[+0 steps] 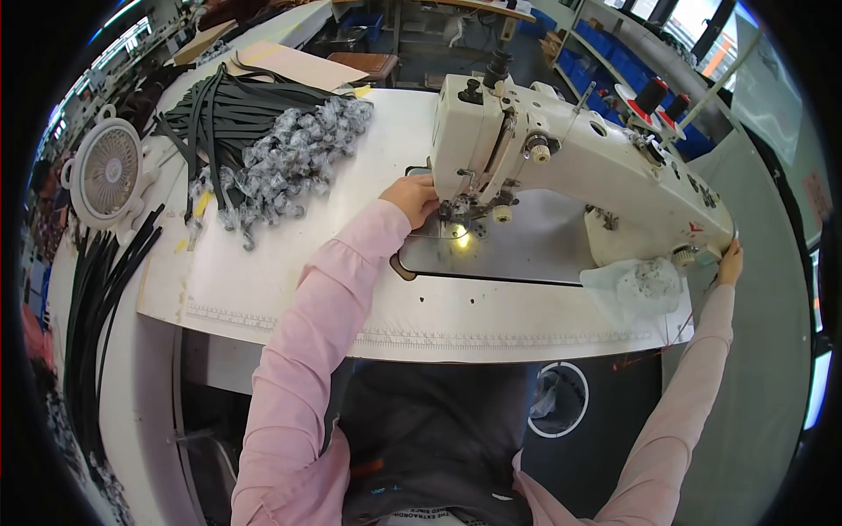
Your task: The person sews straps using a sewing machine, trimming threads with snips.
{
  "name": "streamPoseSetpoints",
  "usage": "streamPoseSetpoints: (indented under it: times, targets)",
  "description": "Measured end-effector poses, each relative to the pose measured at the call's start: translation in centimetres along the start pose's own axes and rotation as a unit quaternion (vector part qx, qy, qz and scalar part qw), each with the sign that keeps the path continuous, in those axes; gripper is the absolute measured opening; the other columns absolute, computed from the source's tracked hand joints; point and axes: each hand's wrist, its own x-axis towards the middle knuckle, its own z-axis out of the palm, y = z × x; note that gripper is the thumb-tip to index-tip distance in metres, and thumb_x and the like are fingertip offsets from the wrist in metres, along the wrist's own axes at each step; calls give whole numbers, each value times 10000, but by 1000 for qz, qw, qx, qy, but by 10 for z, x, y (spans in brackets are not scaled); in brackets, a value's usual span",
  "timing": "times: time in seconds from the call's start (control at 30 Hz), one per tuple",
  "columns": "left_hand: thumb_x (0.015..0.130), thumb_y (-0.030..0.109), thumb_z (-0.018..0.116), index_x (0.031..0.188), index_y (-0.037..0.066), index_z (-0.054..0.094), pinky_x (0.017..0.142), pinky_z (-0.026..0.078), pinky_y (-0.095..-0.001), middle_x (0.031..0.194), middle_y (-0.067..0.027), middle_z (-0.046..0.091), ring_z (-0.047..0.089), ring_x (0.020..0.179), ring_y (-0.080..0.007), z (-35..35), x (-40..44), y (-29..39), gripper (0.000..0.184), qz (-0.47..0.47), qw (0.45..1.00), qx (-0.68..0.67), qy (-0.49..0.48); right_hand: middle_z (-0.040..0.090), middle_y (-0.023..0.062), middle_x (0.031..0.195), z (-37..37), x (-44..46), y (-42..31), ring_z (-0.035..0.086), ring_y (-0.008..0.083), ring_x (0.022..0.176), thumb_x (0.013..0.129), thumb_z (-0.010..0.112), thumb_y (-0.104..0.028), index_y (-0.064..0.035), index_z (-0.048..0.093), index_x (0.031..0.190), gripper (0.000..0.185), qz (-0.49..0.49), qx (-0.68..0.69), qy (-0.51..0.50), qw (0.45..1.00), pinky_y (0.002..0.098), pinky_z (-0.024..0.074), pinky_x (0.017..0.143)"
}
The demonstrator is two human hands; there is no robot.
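Sewing machine (pixel 636 149) on the white tabletop (pixel 351 302), ruler strip along the near edge, lamp lit at the needle; left hand (pixel 415 202) beside the needle area, right hand (pixel 731 263) touching the machine's right end, hands well apart, can't tell if either grips. Dark straps (pixel 215 114) with plastic-wrapped ends lie left on the top, near a fan (pixel 107 180). Round bin (pixel 587 401) below, shelves of blue bins (pixel 624 68) behind.

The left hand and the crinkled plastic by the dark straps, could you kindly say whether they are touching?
Apart: the head view shows white tabletop between the left hand and the crinkled plastic.
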Motion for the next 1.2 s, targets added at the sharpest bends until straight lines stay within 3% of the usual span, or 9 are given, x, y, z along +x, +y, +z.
streamPoseSetpoints:
  times: [0.07,0.17,0.27,0.43,0.63,0.83,0.9,1.0,1.2]
  targets:
    - [703,117,655,939,88,630,708,458,-328,826,-96,613,557,863,-288,0,-3,-1,239,68,991,97,68,589,98,856,-3,-11,-7,567,170,677,892,396,-470,-6,537,1005,498,15,34,-18,999,273,464,533]
    - [674,193,697,849,91,663,700,449,-302,814,-43,604,539,881,-239,-19,-11,12,205,-16,987,157,-13,585,85,870,-9,-16,-14,572,173,715,897,397,-462,-15,529,1013,480,33,80,-42,995,271,472,551]
    - [643,222,718,745,86,681,685,451,-321,789,-15,588,532,836,-220,-16,-26,40,174,-156,983,99,-13,578,78,881,-7,-17,-10,574,170,754,906,395,-440,-30,518,1035,446,34,113,-57,991,268,484,580]
    - [647,206,709,684,113,685,693,446,-344,754,-18,562,522,792,-218,-1,-30,39,103,-155,984,63,66,574,63,903,-4,-21,-5,572,159,754,913,400,-411,-44,520,1039,407,20,132,-35,991,261,486,585]
    - [652,189,715,711,99,695,679,458,-343,747,-27,571,527,784,-219,-4,-29,41,109,-161,983,57,66,526,101,1103,40,-94,-3,549,207,946,920,403,-397,-42,455,1181,444,125,468,-9,875,313,467,786]
    - [662,176,708,720,88,696,674,462,-341,738,-35,569,529,780,-220,-4,-30,41,106,-138,985,71,78,521,118,1114,17,-58,-22,537,223,966,922,383,-420,15,441,1181,510,82,327,53,940,328,442,830]
    - [658,178,709,718,96,697,687,457,-338,742,-32,567,526,786,-218,-3,-30,40,102,-138,985,71,76,526,133,1135,11,-20,-8,532,216,981,914,395,-418,40,467,1168,529,14,279,32,960,296,424,836]
    - [646,183,712,711,114,700,712,448,-331,759,-22,569,522,797,-213,-2,-28,37,95,-147,985,61,73,550,109,1080,-2,-12,-11,532,184,943,909,410,-410,36,492,1133,506,61,194,-30,979,283,420,817]
    - [673,184,698,750,85,701,701,454,-339,754,-51,571,529,790,-227,-4,-27,39,125,-144,985,74,65,557,97,1049,31,-43,44,526,172,942,912,388,-430,23,510,1109,509,87,260,-14,962,282,404,821]
